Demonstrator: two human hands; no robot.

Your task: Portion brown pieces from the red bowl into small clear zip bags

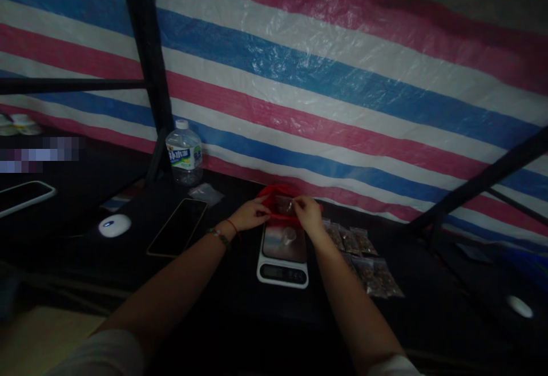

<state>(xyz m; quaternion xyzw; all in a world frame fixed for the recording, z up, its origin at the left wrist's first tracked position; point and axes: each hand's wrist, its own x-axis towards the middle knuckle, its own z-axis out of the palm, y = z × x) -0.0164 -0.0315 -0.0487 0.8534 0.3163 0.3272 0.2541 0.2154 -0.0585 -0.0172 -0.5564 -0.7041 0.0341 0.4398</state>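
A red plastic bag [274, 192] lies open behind a white kitchen scale [282, 273] with a metal plate. My left hand [250, 215] is closed at the bag's left edge, its fingertips pinching the red plastic. At the bag's right side, my right hand [309, 213] pinches a small clear plastic bag [284, 205] over the red bag's mouth. A small round clear piece [289, 234] shows on the scale plate; whether it is an object or a reflection is unclear. Filled small zip bags [363, 242] with brownish contents lie in two rows right of the scale.
Left of the scale are a phone [177, 227], a white mouse-shaped device [115, 225], clear bags [206, 193] and a large plastic bottle [184, 153]. Striped sheeting [299, 79] hangs behind the black table. Dark metal frame bars [149, 51] stand left and right.
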